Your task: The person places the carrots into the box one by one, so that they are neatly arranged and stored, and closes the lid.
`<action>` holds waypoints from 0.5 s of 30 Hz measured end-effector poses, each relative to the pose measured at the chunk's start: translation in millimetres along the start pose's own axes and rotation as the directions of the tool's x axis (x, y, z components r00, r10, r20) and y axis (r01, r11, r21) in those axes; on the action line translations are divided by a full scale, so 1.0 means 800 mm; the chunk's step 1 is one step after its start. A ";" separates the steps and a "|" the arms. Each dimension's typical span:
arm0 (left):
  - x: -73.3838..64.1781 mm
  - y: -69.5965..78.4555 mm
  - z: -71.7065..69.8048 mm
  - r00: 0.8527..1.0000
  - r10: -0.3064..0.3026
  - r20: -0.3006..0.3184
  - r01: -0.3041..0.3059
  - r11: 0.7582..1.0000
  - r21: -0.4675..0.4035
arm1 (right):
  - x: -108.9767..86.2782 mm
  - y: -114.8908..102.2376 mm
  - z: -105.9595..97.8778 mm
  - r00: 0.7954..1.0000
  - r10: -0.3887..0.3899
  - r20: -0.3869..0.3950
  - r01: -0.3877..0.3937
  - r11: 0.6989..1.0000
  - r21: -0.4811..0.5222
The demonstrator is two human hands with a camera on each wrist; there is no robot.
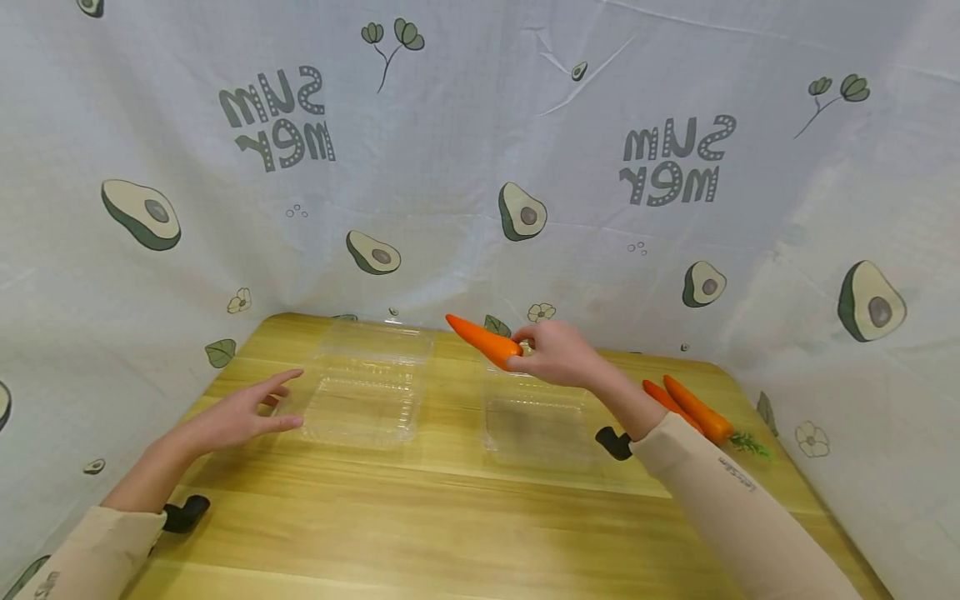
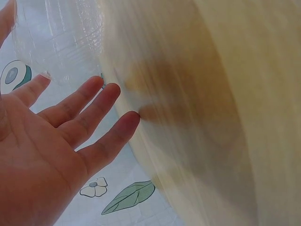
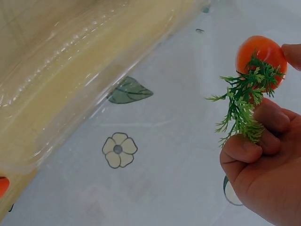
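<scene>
My right hand [image 1: 558, 354] pinches a carrot [image 1: 483, 340] by its thick end, with the pointed tip aimed up and left. It hangs above the back of the right clear plastic box [image 1: 536, 429]. In the right wrist view the held carrot [image 3: 260, 59] shows its round top and green leaves [image 3: 247, 101] beside the curled fingers. My left hand [image 1: 238, 414] holds nothing; its fingers are spread at the left side of another clear plastic box [image 1: 363, 408], whose lid [image 1: 378, 342] lies folded back. The left wrist view shows that palm [image 2: 47, 136] with fingers extended beside the tabletop.
Two more carrots [image 1: 697, 408] lie at the right of the wooden table [image 1: 450, 525], partly behind my right forearm. A white curtain [image 1: 450, 150] printed with avocados stands behind and along both sides of the table.
</scene>
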State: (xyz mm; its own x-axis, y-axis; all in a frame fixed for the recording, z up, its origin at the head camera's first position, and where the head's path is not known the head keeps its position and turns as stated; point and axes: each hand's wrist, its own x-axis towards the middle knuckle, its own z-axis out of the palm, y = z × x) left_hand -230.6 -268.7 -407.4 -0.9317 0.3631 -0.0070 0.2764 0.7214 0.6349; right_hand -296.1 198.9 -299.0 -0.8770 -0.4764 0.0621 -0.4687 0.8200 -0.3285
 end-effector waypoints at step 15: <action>0.002 -0.004 -0.001 1.000 0.000 0.004 0.000 1.000 0.003 | 0.033 -0.026 0.013 0.986 -0.138 0.097 0.144 0.987 -0.066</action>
State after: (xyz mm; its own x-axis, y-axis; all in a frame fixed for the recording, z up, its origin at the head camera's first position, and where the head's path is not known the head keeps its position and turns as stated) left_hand -233.3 -270.5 -409.0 -0.9307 0.3656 -0.0097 0.2775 0.7232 0.6324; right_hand -308.2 166.1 -300.3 -0.7897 -0.6133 0.0148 -0.5964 0.7618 -0.2528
